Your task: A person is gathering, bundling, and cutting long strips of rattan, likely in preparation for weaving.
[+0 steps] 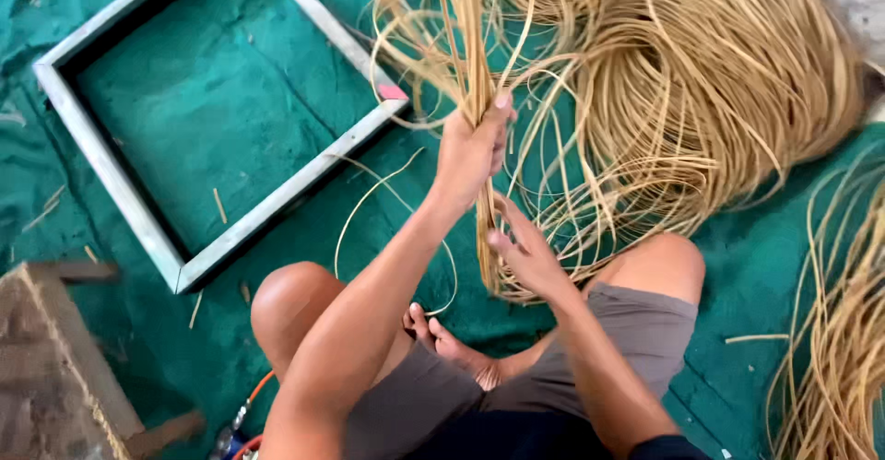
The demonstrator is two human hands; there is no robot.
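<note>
A bunch of rattan strands (479, 82) is gripped tight in the left hand (470, 151); lower down, it is pinched by the right hand (524, 255), above the green floor mat (230, 91). Strands are best kept parallel, clear of the big coil (719, 73).

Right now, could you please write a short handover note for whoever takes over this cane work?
Left hand: shut around a bunch of rattan strands, held upright.
Right hand: fingers on the same bunch lower down, grip unclear.
Large loose rattan pile lies ahead on the green tarp; a grey square frame lies to the left.
Done: one bunch gathered.
Left: the frame bears no weaving.
</note>
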